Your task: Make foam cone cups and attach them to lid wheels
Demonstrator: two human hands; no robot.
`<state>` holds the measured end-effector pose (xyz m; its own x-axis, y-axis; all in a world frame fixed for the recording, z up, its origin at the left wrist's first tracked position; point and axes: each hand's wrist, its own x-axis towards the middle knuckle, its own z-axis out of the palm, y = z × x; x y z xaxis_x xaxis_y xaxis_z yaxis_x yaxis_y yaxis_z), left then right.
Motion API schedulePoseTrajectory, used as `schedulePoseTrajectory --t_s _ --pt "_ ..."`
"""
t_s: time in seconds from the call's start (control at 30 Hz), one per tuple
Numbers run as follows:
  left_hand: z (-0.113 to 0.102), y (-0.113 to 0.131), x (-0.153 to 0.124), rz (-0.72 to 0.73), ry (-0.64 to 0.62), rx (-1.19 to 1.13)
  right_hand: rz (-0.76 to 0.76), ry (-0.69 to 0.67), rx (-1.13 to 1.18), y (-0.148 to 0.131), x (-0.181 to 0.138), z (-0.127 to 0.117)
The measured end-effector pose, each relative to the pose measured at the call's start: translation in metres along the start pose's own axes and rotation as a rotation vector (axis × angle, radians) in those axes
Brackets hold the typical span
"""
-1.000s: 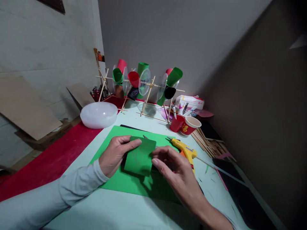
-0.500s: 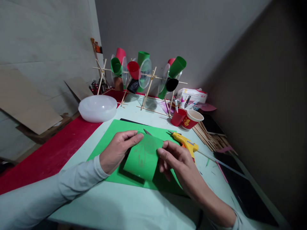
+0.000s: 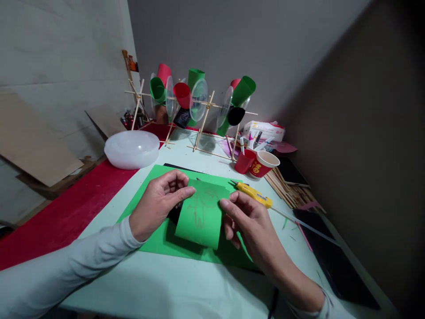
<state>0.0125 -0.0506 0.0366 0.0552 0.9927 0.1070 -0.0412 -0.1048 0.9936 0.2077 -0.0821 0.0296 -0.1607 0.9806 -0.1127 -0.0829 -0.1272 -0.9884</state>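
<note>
A curved piece of green paper (image 3: 201,217) with faint brownish drawn lines is held up between my hands. My left hand (image 3: 162,195) pinches its upper left edge between thumb and fingers. On the other side, my right hand (image 3: 247,217) grips the right edge, thumb in front and fingers behind. Under it lies a larger green sheet (image 3: 156,241), on which the piece casts a shadow. Something dark, partly hidden, shows beside my left fingers. A yellow glue gun (image 3: 254,193) with a long clear stick lies just beyond my right hand.
At the back stands a stick frame (image 3: 207,106) carrying clear discs and red, green and black cups. A translucent white bowl (image 3: 132,153) sits at left. A red cup (image 3: 245,161), a paper cup (image 3: 264,167), wooden sticks (image 3: 287,190) and a black panel (image 3: 338,261) are at right.
The green piece has turned slightly and its curve faces me more squarely. My left hand has shifted a little left and up. The view has moved slightly.
</note>
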Motion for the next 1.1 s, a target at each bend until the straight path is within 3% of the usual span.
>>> schedulePoseTrajectory --t_s 0.23,0.37,0.57,0.73,0.9,1.1 --pt "-0.003 -0.009 0.002 0.024 0.045 0.045 -0.070 0.049 0.002 0.002 -0.002 -0.004" --pt "-0.006 -0.011 0.004 -0.036 0.046 -0.078 -0.166 0.128 -0.037 0.001 -0.002 -0.002" --pt "-0.012 -0.007 0.001 -0.137 -0.191 -0.177 -0.338 0.256 -0.095 -0.004 -0.005 -0.003" --pt "-0.014 -0.001 0.000 -0.078 -0.330 -0.026 -0.554 0.215 -0.311 -0.005 -0.009 -0.011" --pt "-0.017 0.006 0.000 0.017 -0.375 0.077 -0.582 0.306 -0.257 -0.003 -0.005 -0.009" --pt "-0.015 0.006 0.000 0.085 -0.400 0.142 -0.643 0.296 -0.178 0.002 -0.001 -0.006"
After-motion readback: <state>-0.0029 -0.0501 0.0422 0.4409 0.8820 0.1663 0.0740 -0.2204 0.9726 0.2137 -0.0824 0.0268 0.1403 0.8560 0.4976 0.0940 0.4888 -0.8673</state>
